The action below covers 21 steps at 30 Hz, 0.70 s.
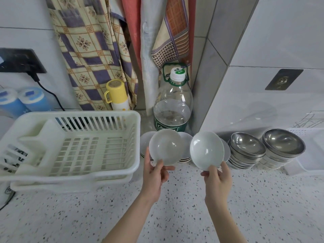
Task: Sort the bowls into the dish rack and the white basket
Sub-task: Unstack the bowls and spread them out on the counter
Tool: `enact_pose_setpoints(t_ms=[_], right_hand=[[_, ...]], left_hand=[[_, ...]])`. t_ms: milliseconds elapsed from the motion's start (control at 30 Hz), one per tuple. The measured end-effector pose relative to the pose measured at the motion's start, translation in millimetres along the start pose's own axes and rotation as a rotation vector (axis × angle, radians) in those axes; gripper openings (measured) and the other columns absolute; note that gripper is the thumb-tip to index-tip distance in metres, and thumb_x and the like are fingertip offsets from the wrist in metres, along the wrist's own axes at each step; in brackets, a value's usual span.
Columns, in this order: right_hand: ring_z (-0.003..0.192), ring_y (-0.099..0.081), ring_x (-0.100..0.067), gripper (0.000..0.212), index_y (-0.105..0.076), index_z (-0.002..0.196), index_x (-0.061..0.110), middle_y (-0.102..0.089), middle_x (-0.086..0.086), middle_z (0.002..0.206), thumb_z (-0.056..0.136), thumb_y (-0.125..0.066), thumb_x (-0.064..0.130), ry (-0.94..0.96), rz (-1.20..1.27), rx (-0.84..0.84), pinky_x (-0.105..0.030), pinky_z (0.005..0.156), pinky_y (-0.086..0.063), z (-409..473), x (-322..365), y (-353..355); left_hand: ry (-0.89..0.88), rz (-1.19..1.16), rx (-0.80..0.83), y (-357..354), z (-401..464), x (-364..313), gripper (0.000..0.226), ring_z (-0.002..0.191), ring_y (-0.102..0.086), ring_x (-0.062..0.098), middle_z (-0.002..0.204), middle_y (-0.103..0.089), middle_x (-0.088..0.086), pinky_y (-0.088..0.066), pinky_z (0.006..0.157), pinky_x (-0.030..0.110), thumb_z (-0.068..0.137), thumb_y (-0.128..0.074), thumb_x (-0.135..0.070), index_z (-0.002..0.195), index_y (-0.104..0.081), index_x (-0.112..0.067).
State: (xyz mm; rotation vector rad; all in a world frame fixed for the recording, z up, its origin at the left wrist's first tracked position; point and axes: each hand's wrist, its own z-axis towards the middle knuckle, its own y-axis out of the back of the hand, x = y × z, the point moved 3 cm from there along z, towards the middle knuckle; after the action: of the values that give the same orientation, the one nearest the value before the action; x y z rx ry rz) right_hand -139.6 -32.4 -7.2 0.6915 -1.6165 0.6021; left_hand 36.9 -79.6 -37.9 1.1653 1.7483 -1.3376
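White ceramic is the material of the two bowls in hand: one bowl point(166, 147) is pinched at its lower rim by the left hand point(155, 174), thumb inside and fingers behind, and a second bowl point(206, 150) is pinched the same way by the right hand point(217, 178). Both are tilted with the cavity toward the camera and held above the speckled counter point(175, 216), probably so that each can be carried edge-first to its destination. Behind them, at 12 o'clock from the hands, further white dishes point(184, 153) remain stacked on the counter. At 3 o'clock two stacks of steel bowls point(264, 148) are nested (nesting keeps each stack compact and stable). The cream dish rack point(70, 146) is set at 9 o'clock from the left hand, within easy reach, and no bowl is seen in it yet. At the far 3 o'clock edge a white basket point(310, 155) is only partly in view; its contents cannot be determined. It is judged that the sorting has barely begun. As to legible writing, a large clear water bottle point(172, 106) at 12 o'clock carries "4.5L" on its green-and-white cap, together with small characters too fine to read; the green body label shows letters beginning "Ce", the remainder being hidden by the left-hand bowl. A yellow-capped flask point(116, 95) stands at 11 o'clock.
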Motion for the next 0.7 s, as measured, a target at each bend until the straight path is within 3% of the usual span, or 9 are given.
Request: enact_pose_setpoints(t_ms=[133,333,400,467,567,700], right_hand=[[0.054,-0.06,-0.006,0.04,-0.062,0.113,0.025,-0.066,0.002,0.062,0.087,-0.046,-0.001,-0.03,-0.054,-0.027,-0.017,0.047,-0.046,-16,-13,32],[0.061,-0.062,-0.016,0.037,-0.057,0.124,0.019,-0.066,-0.002,0.056,0.091,-0.046,0.007,-0.084,-0.306,0.039,-0.031,0.053,-0.045,-35,-47,48],[0.059,-0.063,-0.011,0.037,-0.055,0.128,0.019,-0.065,-0.002,0.054,0.093,-0.045,0.009,-0.083,-0.38,0.066,-0.029,0.055,-0.044,-38,-55,46],[0.052,-0.061,-0.005,0.037,-0.053,0.129,0.019,-0.066,-0.003,0.055,0.094,-0.045,0.009,-0.081,-0.437,0.106,-0.027,0.052,-0.042,-40,-60,41],[0.06,-0.064,-0.017,0.042,-0.05,0.135,0.015,-0.068,-0.007,0.06,0.094,-0.044,0.008,-0.118,-0.477,0.159,-0.027,0.05,-0.043,-40,-67,34],[0.066,-0.065,-0.018,0.046,-0.046,0.141,0.012,-0.068,-0.007,0.063,0.095,-0.043,0.008,-0.137,-0.516,0.186,-0.027,0.053,-0.041,-37,-71,25]], left_hand=[[0.045,0.017,0.016,12,-33,23,0.062,0.049,-0.049,0.016,0.08,-0.071,0.026,-0.036,0.043,0.022,0.101,-0.049,-0.01,0.128,-0.04,-0.066],[0.143,0.007,-0.118,48,-68,54,0.068,0.057,-0.056,0.022,0.078,-0.071,0.028,-0.035,0.04,0.023,0.1,-0.047,-0.003,0.119,-0.044,-0.068],[0.161,0.027,-0.161,58,-71,60,0.068,0.059,-0.057,0.022,0.078,-0.071,0.029,-0.036,0.04,0.023,0.099,-0.046,-0.002,0.114,-0.046,-0.068],[0.166,0.059,-0.198,65,-70,65,0.065,0.057,-0.057,0.021,0.076,-0.072,0.026,-0.037,0.039,0.023,0.099,-0.046,-0.002,0.123,-0.043,-0.062],[0.166,0.107,-0.224,71,-66,68,0.063,0.052,-0.059,0.018,0.075,-0.072,0.027,-0.037,0.038,0.023,0.1,-0.045,-0.003,0.131,-0.038,-0.058],[0.164,0.13,-0.239,74,-60,66,0.065,0.046,-0.056,0.016,0.075,-0.071,0.029,-0.035,0.038,0.023,0.099,-0.046,-0.003,0.119,-0.042,-0.065]])
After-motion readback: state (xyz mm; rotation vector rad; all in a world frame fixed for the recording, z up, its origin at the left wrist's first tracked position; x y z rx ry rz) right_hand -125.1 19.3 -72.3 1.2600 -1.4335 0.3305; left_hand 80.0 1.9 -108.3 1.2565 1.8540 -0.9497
